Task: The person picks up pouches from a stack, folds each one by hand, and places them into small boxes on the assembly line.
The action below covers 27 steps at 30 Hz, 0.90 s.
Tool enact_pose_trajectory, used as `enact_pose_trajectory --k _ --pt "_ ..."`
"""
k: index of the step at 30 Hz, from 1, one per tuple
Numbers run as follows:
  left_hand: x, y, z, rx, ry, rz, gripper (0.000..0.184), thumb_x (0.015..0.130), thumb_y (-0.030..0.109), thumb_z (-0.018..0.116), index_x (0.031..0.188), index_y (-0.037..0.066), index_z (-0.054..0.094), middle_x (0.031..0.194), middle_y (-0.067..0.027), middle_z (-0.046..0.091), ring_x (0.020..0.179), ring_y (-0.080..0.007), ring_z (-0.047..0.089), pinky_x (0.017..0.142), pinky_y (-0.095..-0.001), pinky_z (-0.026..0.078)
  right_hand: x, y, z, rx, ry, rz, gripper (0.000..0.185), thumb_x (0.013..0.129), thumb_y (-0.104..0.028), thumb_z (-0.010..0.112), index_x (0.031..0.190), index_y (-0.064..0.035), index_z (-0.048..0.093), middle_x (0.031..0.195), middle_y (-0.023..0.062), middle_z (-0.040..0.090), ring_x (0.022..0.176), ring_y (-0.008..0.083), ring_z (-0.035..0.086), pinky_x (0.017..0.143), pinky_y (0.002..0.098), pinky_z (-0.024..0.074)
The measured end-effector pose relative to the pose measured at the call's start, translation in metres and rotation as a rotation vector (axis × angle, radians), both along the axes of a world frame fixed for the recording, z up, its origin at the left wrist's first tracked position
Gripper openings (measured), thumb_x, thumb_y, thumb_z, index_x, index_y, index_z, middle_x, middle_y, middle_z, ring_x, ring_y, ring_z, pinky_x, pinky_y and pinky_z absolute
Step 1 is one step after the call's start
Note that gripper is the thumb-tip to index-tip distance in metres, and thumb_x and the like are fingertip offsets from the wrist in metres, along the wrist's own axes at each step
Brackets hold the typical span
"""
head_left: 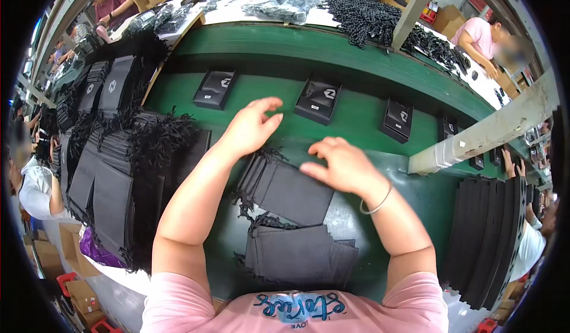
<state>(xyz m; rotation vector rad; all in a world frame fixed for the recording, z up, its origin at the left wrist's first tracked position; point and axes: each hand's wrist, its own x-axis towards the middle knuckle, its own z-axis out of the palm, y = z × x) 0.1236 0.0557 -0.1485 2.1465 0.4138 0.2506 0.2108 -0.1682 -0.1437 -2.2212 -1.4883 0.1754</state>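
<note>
My left hand [256, 126] is raised above the far end of the black drawstring pouches, thumb and fingers apart, holding nothing. My right hand [341, 165] hovers at the right edge of the upper pouch stack [297, 193], its fingers curved but spread; I see nothing in them. Nearer to me lies a second stack of black pouches [291, 253], slightly fanned, with cords bunched on the left. Beyond my hands, an open-topped black box [319, 100] with a white logo sits on the green belt [261, 95]. Another such box [215, 88] stands to its left.
Tall piles of black pouches [113, 184] stand on my left. Black foam-like sheets [484, 238] stand upright on the right, near a slanted metal post [487, 128]. Another black box [396, 120] is on the belt. Co-workers sit across and at both sides.
</note>
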Motion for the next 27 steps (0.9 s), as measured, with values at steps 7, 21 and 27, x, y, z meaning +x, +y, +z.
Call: enact_pose_trajectory --k 7,21,27 --pt "-0.067 -0.036 0.002 0.237 -0.178 0.004 0.037 0.086 0.016 0.063 0.12 0.002 0.057 0.114 -0.0133 0.061 0.09 -0.0249 0.062 0.081 -0.0327 0.049 -0.015 -0.005 -0.016 0.09 0.285 -0.006 0.018 0.078 -0.017 0.072 0.087 -0.0049 0.064 0.08 0.0068 0.063 0.076 0.0238 0.058 0.072 0.0319 0.0476" --pt "-0.084 -0.076 0.014 0.586 -0.11 0.077 0.047 0.082 0.026 0.067 0.118 -0.003 0.057 0.114 -0.0145 0.063 0.1 -0.0307 0.061 0.088 -0.0367 0.048 -0.011 -0.03 0.017 0.269 0.413 0.149 0.013 0.083 -0.004 0.067 0.096 -0.0025 0.069 0.083 0.0019 0.065 0.065 0.0118 0.053 0.06 0.0219 0.0433" --pt "-0.099 -0.07 0.039 0.366 -0.326 -0.146 0.045 0.084 0.027 0.064 0.118 -0.001 0.057 0.108 -0.0151 0.065 0.095 -0.0302 0.063 0.081 -0.0346 0.05 -0.009 -0.045 0.039 0.242 0.865 0.063 0.014 0.081 0.0 0.066 0.094 0.0006 0.068 0.083 0.0029 0.065 0.065 0.0109 0.054 0.061 0.021 0.044"
